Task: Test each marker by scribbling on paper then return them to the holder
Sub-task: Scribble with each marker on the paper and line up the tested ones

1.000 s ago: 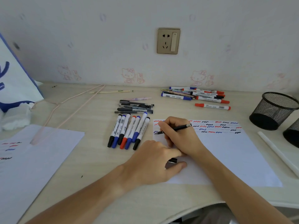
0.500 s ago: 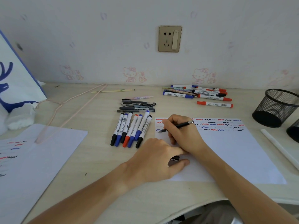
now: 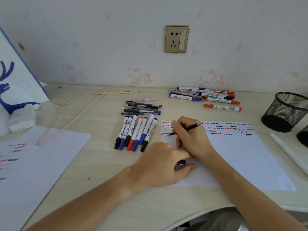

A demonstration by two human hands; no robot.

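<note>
right hand (image 3: 190,137) pinching black pen (image 3: 186,129), tip on paper (image 3: 241,157) at its 10 o'clock corner, mid-scribble. left hand (image 3: 160,165) gripping cap (image 3: 180,164), steadying the sheet. mesh holder (image 3: 286,112) at 2 o'clock, waiting.

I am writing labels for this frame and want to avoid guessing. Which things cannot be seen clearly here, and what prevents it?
All in the head view:
- Dark object under the left hand: fingers cover most of it; possibly a cap.
- Scribbles beneath the right hand: covered by the hand holding the black pen.
- Second mesh holder: cut off by the right edge.
- Printed text on the marker row: too small.
- Left paper sheet: cut off by the left edge.
</note>
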